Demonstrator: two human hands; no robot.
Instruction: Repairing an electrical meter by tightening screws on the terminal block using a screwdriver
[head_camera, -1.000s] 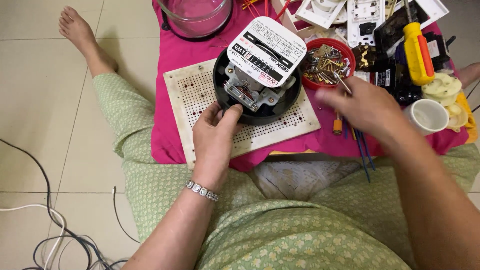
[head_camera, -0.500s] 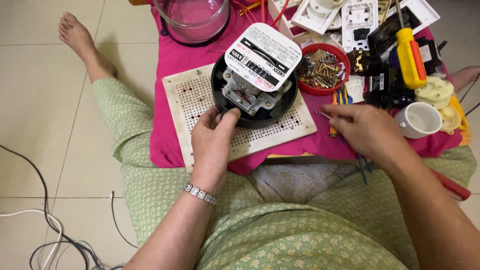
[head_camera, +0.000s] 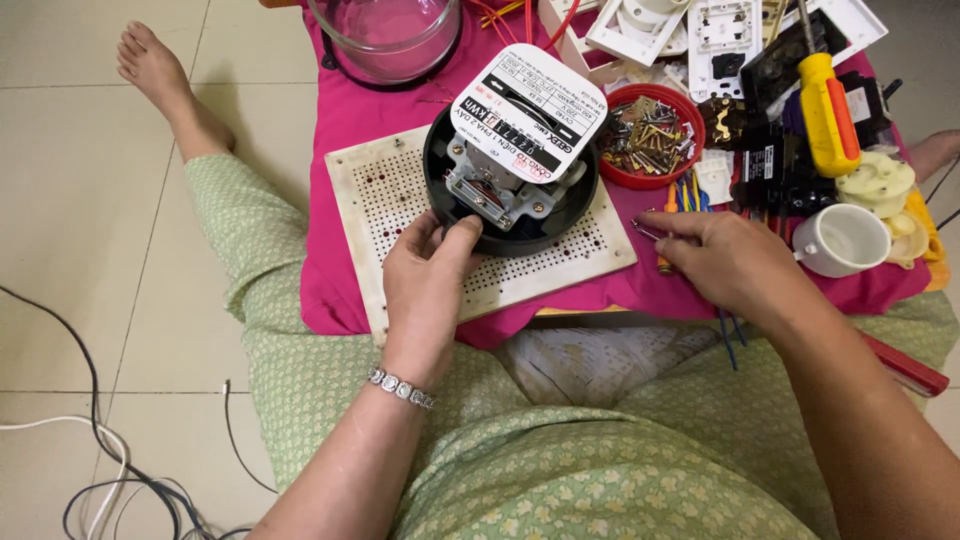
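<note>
A round black electric meter base (head_camera: 585, 195) with a white face plate (head_camera: 525, 115) stands on a perforated cream board (head_camera: 385, 200). My left hand (head_camera: 425, 285), with a bracelet at the wrist, grips the base's near rim. My right hand (head_camera: 730, 265) lies on the pink cloth (head_camera: 350, 110) to the right of the board, fingers closed over a thin tool (head_camera: 645, 228). Its metal tip pokes out past my fingertips, and thin blue ends show below the hand at the table edge.
A red bowl (head_camera: 692, 108) of screws sits beyond my right hand. A clear glass cover (head_camera: 385, 40), white switch plates (head_camera: 725, 35), a yellow-handled screwdriver (head_camera: 825, 100) and a white cup (head_camera: 845, 240) crowd the table. Cables (head_camera: 90, 470) lie on the tiled floor at left.
My right hand has come away from the red bowl, down and toward the table's near edge. My left hand stays on the meter base.
</note>
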